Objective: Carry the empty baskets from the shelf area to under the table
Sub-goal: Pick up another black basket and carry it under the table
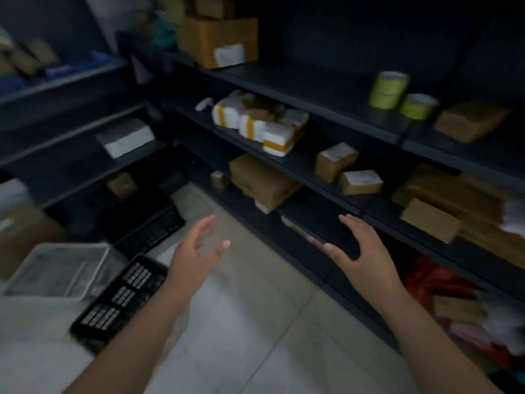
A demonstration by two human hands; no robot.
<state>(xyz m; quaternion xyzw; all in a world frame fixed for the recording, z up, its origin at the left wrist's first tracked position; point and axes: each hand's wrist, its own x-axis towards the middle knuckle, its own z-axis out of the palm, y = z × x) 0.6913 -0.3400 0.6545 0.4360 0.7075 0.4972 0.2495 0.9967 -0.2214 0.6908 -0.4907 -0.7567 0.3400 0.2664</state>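
Black slotted plastic baskets lie on the pale tiled floor beside dark shelves, uncarried, while both hands' fingers hang spread and empty.

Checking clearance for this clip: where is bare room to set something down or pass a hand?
Bare floor tiles lie between the black baskets and the shelf unit, under the open left hand and right hand. The top shelf is bare between the cardboard box and tape rolls. Lower right shelves are crowded.
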